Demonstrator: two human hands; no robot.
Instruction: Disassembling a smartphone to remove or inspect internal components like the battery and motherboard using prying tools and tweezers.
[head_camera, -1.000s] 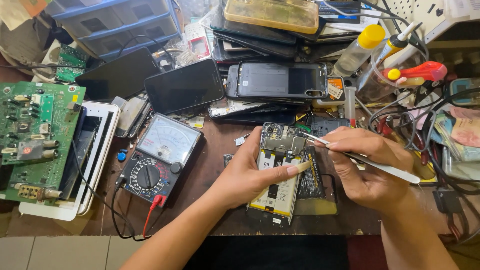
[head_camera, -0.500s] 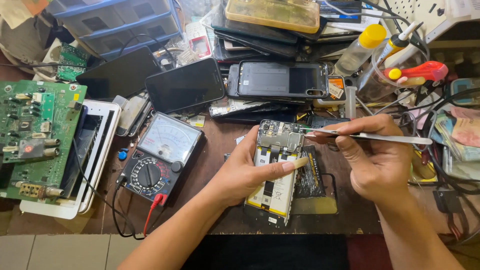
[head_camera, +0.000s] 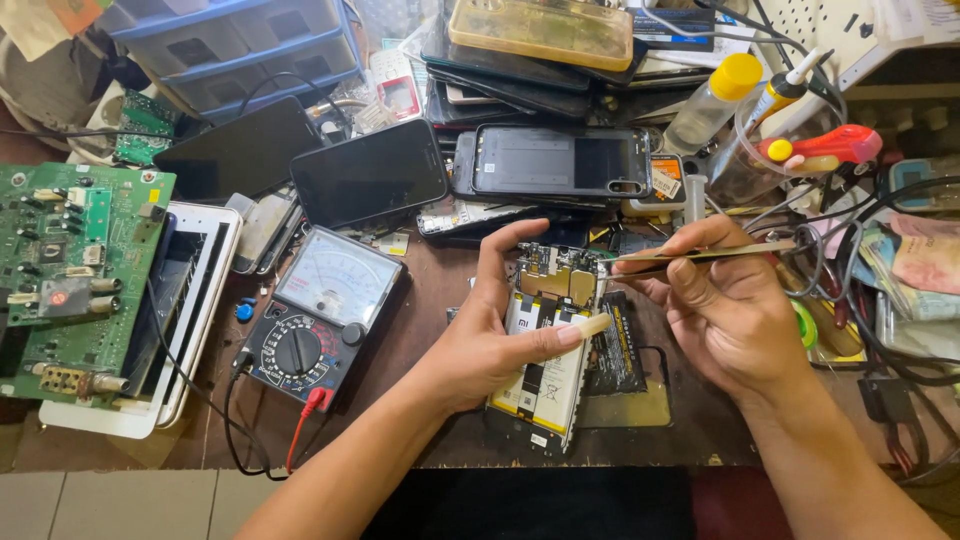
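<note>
Green circuit board (head_camera: 70, 270), red-handled screwdriver (head_camera: 830, 145)

1 opened phone (head_camera: 545, 345); 1 tweezers (head_camera: 700, 257); 1 multimeter (head_camera: 320, 315); 2 green boards (head_camera: 70, 270).

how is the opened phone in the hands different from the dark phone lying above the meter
The opened phone has its back off, showing a white battery and circuit board; the dark phone is closed, a plain black slab. The opened one is gripped by the left hand while the right hand holds tweezers at its top; the dark one lies untouched. Both are slim rectangles on the cluttered bench.
</note>
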